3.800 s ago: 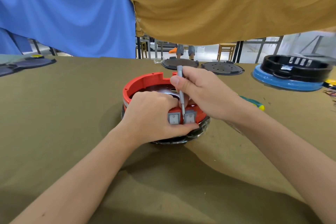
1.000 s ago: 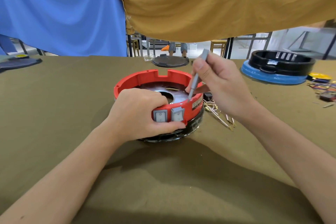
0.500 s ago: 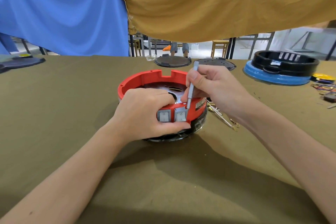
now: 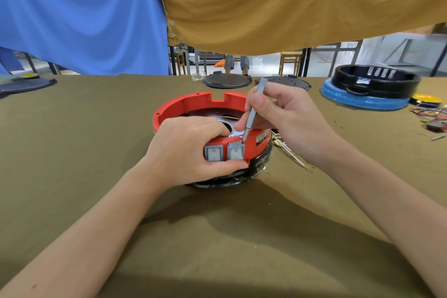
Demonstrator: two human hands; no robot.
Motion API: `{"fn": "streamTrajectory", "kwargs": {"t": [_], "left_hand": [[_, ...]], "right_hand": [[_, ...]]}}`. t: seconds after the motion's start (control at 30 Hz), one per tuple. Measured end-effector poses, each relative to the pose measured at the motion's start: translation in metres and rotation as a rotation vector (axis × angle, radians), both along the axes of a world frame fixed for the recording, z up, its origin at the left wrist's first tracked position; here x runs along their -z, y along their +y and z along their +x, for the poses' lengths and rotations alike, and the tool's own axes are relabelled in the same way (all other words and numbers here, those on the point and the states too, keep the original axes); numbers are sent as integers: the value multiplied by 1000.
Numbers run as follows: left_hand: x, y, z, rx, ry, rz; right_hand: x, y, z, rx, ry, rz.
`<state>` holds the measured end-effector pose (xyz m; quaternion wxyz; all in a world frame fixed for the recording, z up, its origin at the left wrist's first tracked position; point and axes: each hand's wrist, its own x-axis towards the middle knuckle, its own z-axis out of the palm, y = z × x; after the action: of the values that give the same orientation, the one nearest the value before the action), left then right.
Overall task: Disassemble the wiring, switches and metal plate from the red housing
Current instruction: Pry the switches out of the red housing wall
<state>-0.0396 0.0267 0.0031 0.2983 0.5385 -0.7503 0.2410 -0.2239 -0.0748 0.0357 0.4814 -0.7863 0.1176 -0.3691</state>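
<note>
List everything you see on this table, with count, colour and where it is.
housing: 1, red, table centre
rocker switches: 2, grey, housing's near wall
metal plate: 1, silvery, inside housing
thin tool: 1, grey, tip at right switch's corner
round covers: 2, dark, far edge
black ring on blue base: 1, far right
loose wires: several, mixed colours, right edge
tablecloth: 1, olive
left hand: grips housing by switches
right hand: pinches tool
</note>
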Motion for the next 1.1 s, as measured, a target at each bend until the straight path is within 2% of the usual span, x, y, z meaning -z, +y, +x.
{"fn": "streamTrajectory", "kwargs": {"t": [0.27, 0.5, 0.7, 0.87, 1.0, 1.1], "left_hand": [[-1, 1, 0, 3, -12, 12], [0, 0, 0, -8, -27, 15], [1, 0, 0, -7, -4, 18], [-1, 1, 1, 8, 0, 18], [-1, 2, 1, -1, -10, 33], [-1, 1, 0, -3, -19, 33]], "right_hand": [[4, 4, 3, 86, 83, 23], [-5, 6, 4, 55, 138, 92], [-5, 5, 3, 30, 115, 103], [-2, 5, -1, 32, 16, 43], [2, 7, 2, 26, 78, 12], [2, 6, 3, 36, 92, 64]]}}
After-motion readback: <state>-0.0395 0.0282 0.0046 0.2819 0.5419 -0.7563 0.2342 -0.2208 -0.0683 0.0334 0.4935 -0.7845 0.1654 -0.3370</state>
